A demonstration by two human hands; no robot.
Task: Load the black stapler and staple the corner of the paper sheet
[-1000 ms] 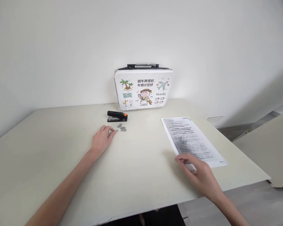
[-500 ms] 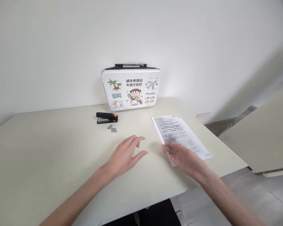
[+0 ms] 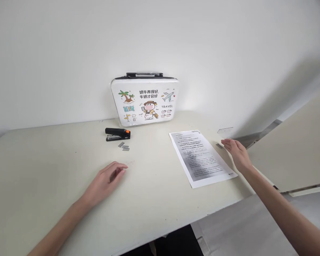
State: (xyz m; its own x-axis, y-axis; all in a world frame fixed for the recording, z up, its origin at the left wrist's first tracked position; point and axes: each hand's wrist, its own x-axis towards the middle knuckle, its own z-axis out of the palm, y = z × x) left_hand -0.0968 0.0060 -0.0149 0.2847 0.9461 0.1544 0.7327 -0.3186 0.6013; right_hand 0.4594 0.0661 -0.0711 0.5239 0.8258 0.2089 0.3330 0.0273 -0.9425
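Observation:
My left hand (image 3: 106, 182) is over the left-middle of the table, fingers gently curved and a gap between thumb and forefinger, holding nothing. Beyond it stands a black stapler (image 3: 118, 134) with an orange button. In front of the stapler lie several small grey staple strips (image 3: 124, 147). A printed sheet of paper (image 3: 202, 156) is flat on the right half of the table. My right hand (image 3: 237, 153) is past the sheet's right edge, palm turned inward, fingers stretched out. Beside its fingertips is a small grey strip-like patch (image 3: 219, 145); I cannot tell whether it is a thing or a shadow.
A white case (image 3: 146, 117) with cartoon prints and a black handle leans on the wall behind the pale table (image 3: 53, 177). To the right, past the table's edge, is a pale slanted panel (image 3: 295, 149) above a grey floor.
My right hand has moved right and away from me, from over the sheet's left edge to beyond its right edge. My left hand has drawn back to the left.

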